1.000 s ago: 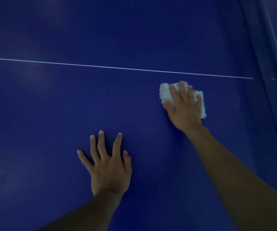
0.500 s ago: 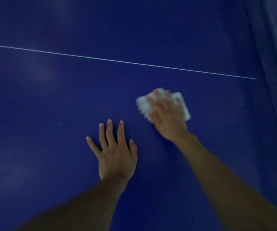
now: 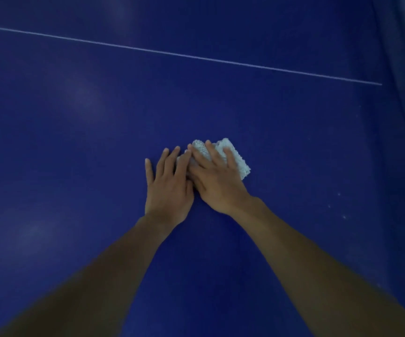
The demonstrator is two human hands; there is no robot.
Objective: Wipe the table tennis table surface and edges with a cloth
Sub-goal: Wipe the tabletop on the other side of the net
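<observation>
Cloth [image 3: 236,158], white and folded, lies on the blue table [image 3: 74,122] near the middle of my view, well below the thin white line [image 3: 172,54]. I see my right hand [image 3: 217,184] pressing flat on top of it, fingers straight and spread, not curled round it. My left hand [image 3: 168,189] rests palm-down on the table just beside, fingers straight, touching the right hand.

Nothing to read here: no words, numbers or logos on the table [image 3: 79,147] or the cloth [image 3: 239,164].
</observation>
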